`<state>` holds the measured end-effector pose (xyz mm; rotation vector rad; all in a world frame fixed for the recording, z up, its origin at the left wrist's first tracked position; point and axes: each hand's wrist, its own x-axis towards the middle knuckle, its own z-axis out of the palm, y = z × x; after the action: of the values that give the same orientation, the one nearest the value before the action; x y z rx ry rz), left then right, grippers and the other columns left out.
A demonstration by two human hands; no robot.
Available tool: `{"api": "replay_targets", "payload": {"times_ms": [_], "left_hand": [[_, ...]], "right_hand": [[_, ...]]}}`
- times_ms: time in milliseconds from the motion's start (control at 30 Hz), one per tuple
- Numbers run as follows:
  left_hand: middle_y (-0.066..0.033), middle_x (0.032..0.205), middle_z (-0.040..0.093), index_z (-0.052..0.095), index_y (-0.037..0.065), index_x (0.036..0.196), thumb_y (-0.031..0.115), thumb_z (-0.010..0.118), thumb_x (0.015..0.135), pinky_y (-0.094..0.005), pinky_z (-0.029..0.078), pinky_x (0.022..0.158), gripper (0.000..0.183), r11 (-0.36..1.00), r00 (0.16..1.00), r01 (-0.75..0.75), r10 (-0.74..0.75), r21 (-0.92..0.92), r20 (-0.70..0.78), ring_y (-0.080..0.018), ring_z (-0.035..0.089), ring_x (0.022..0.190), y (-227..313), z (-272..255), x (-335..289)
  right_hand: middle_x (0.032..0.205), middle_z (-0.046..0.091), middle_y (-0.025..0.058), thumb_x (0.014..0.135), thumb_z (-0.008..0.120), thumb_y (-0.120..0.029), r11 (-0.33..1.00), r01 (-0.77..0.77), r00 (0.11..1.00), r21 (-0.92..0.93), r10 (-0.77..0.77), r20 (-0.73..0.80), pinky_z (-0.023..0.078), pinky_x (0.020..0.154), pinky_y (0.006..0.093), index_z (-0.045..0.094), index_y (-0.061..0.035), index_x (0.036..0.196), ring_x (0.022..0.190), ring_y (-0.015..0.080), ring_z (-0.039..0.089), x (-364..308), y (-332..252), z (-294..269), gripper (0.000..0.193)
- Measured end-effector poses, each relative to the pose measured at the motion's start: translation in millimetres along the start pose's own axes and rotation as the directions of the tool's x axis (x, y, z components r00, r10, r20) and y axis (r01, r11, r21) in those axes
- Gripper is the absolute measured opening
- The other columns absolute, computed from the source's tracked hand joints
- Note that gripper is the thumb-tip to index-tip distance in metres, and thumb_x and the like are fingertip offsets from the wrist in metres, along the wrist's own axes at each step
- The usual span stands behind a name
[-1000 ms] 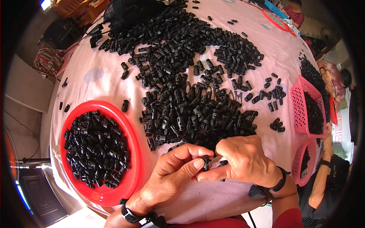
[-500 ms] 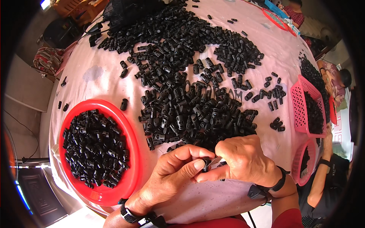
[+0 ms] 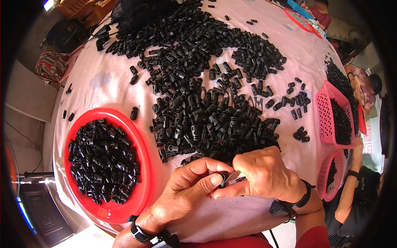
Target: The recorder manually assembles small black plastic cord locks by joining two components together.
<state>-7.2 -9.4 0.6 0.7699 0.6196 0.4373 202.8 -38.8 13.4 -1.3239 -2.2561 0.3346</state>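
Toward six o'clock, left hand (image 3: 190, 186): thumb and forefinger come together, pinching one black cord lock (image 3: 223, 177), most of it hidden by the fingertips.
Round at four o'clock, right hand (image 3: 266, 173): fingers curled tight, thumb and forefinger gripping a pale sliver (image 3: 234, 176), too small to identify, right up beside that cord lock.
The held piece: sitting at five o'clock, between the two sets of fingertips, just below the near edge of the heap.
Wrists: a dark watch strap (image 3: 139, 234) on the left, a black band (image 3: 306, 194) on the right.
Dead centre, the heap (image 3: 206, 124): black cord locks piled thick, running up toward twelve o'clock and on to a black mesh bag (image 3: 142, 16) at eleven.
Eight o'clock, red basin (image 3: 145, 177): loaded with more black pieces, its rim close by the left forearm.
Nine o'clock, a stray lock (image 3: 134, 113): standing alone on the pale pink cloth (image 3: 231, 217), near the basin's upper edge.
Three o'clock, pink basket (image 3: 325, 120): tall lattice side, dark pieces inside; a small cluster (image 3: 301, 134) lies on the cloth to its left.
Four o'clock, far edge: a smaller pink basket (image 3: 321, 182), with a co-worker's arm (image 3: 346, 202) just beyond it.
Between one and two o'clock, far end: a red tray (image 3: 292, 17) and a blue basket (image 3: 300, 9), near another person (image 3: 321, 17).
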Motion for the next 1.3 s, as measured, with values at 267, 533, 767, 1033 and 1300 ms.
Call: {"api": "replay_targets", "payload": {"times_ms": [267, 533, 767, 1033, 1300], "left_hand": [[0.0021, 0.097, 0.061, 0.06, 0.003, 0.119, 0.013, 0.054, 0.101, -0.0206, 0.044, 0.072, 0.022, 0.998, 0.999, -0.042, 0.042, -0.042, -0.001, -0.0035, 0.05, 0.08, -7.7, -1.4, 1.4], [-0.0005, 0.103, 0.062, 0.06, 0.005, 0.119, 0.013, 0.056, 0.1, -0.0227, 0.046, 0.076, 0.021, 0.991, 0.995, -0.104, 0.104, -0.084, -0.005, -0.0061, 0.054, 0.086, -6.8, -1.0, 2.2], [-0.0095, 0.103, 0.067, 0.059, 0.001, 0.115, 0.023, 0.057, 0.099, -0.0264, 0.051, 0.075, 0.027, 0.99, 0.99, -0.121, 0.115, -0.066, -0.084, -0.0133, 0.064, 0.085, -4.7, -2.4, -0.3], [-0.0069, 0.098, 0.065, 0.06, 0.003, 0.112, 0.028, 0.058, 0.099, -0.026, 0.05, 0.071, 0.029, 0.998, 0.997, 0.003, -0.007, -0.055, -0.075, -0.0133, 0.062, 0.079, 2.7, -1.0, -2.3], [-0.0018, 0.097, 0.062, 0.059, 0.004, 0.117, 0.019, 0.058, 0.099, -0.0232, 0.048, 0.075, 0.024, 0.98, 0.999, 0.023, -0.032, -0.196, -0.044, -0.0088, 0.058, 0.082, 1.5, -2.5, -4.3]], "right_hand": [[0.049, 0.046, 0.0004, 0.078, 0.077, -0.05, 0.998, 0.007, 1.0, 0.056, -0.008, 0.003, 0.041, 0.038, 0.03, 0.046, -0.0102, 0.065, 0.041, 0.0174, 0.054, -3.9, -1.4, 4.4, 0.052], [0.054, 0.056, 0.0018, 0.076, 0.082, -0.033, 0.951, -0.038, 0.996, 0.306, 0.061, -0.065, 0.043, 0.04, 0.0297, 0.053, -0.0096, 0.073, 0.046, 0.0177, 0.06, 1.4, -5.8, -2.0, 0.038], [0.056, 0.059, 0.0037, 0.078, 0.081, -0.02, 0.968, 0.063, 0.987, 0.242, -0.024, -0.162, 0.044, 0.039, 0.0283, 0.061, -0.0071, 0.08, 0.043, 0.0171, 0.059, 3.4, -5.2, -0.8, 0.024], [0.058, 0.061, 0.0038, 0.075, 0.078, -0.009, 0.965, 0.109, 0.978, 0.238, -0.062, -0.197, 0.043, 0.039, 0.0267, 0.066, -0.0055, 0.09, 0.043, 0.0157, 0.059, 3.8, -3.1, -1.5, 0.02], [0.067, 0.067, 0.0028, 0.076, 0.08, -0.009, 0.921, 0.025, 0.993, 0.39, 0.021, -0.113, 0.043, 0.04, 0.0224, 0.067, -0.002, 0.102, 0.044, 0.0089, 0.058, 4.9, -4.6, -7.1, 0.03]]}}
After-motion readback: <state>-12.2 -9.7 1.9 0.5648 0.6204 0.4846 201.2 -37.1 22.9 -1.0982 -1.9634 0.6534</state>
